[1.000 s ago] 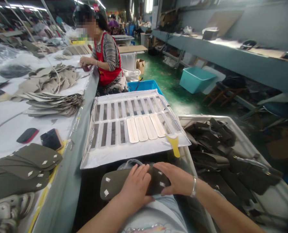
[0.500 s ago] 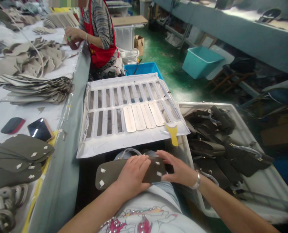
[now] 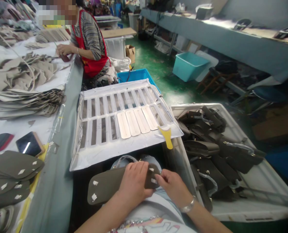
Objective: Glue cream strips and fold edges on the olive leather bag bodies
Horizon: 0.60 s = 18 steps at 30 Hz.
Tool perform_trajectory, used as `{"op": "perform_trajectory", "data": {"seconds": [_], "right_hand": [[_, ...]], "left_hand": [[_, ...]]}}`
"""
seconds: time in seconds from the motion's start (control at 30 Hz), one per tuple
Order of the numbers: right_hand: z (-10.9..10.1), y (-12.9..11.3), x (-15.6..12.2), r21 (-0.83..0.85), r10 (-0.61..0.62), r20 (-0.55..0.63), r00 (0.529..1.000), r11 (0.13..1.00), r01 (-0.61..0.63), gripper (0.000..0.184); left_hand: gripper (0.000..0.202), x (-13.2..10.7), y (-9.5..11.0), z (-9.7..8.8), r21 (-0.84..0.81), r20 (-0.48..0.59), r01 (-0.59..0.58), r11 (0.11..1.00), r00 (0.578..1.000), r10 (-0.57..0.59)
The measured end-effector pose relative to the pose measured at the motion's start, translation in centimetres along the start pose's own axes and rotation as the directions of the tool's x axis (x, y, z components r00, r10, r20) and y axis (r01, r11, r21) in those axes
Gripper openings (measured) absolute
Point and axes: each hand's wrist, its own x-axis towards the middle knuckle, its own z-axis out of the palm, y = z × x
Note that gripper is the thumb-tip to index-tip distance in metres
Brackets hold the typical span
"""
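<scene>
A dark olive insole-shaped piece (image 3: 105,188) lies across the lap (image 3: 162,199), the left hand (image 3: 135,180) clasping it from above, fingers together, and the right hand's (image 3: 171,187) fingers pinching its far end.

Two hands, the left hand (image 3: 134,179) and the right hand (image 3: 174,188), are on one olive sole piece (image 3: 107,187), which shows four white tabs (image 3: 93,196). Ahead lies one white slotted tray (image 3: 110,155), with four pale insoles (image 3: 133,123) and one yellow scraper (image 3: 167,137) on it. To the near right is one white bin (image 3: 231,212). Farther off are one blue crate (image 3: 136,76), one teal tub (image 3: 188,66) and one co-worker (image 3: 90,42). On the near left are one phone (image 3: 29,144) and one red-edged black pad (image 3: 0,142).
</scene>
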Motion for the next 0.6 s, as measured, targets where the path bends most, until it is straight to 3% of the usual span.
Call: {"op": "perform_trajectory", "data": {"seconds": [0.33, 0.6], "right_hand": [[0.30, 0.68, -0.22, 0.034, 0.008, 0.006, 1.000, 0.999, -0.008, 0.025], [-0.05, -0.03, -0.20, -0.133, -0.064, 0.027, 0.998, 0.989, 0.067, 0.030]], "left_hand": [[0.060, 0.14, 0.19, -0.17, -0.050, 0.007, 0.026, 0.998, 1.000, -0.026], [0.066, 0.48, 0.45, -0.81, -0.009, 0.036, 0.040, 0.999, 0.999, -0.039]]}}
